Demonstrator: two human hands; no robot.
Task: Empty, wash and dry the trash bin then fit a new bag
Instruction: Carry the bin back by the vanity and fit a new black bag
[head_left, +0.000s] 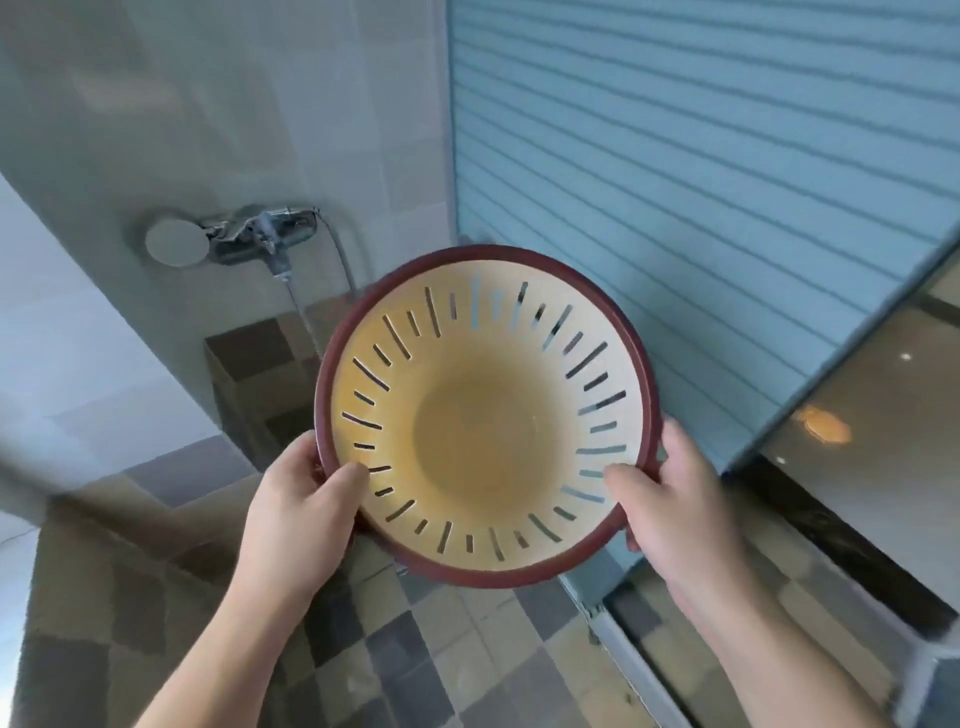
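Two hands grip the round yellow plastic trash bin with dark red rim (485, 447) in the air: left hand (301, 514) and right hand (675, 499) at opposite sides, thumbs inside, near the chrome wall tap (260, 241).

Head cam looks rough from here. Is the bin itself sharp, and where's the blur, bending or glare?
Head view: the bin, held at its rim by the left hand and right hand, is fairly sharp; the tap and left wall are soft with motion blur; the wide lens bows the shutter slats and tilts the walls; light spots glare on the glossy floor at right.
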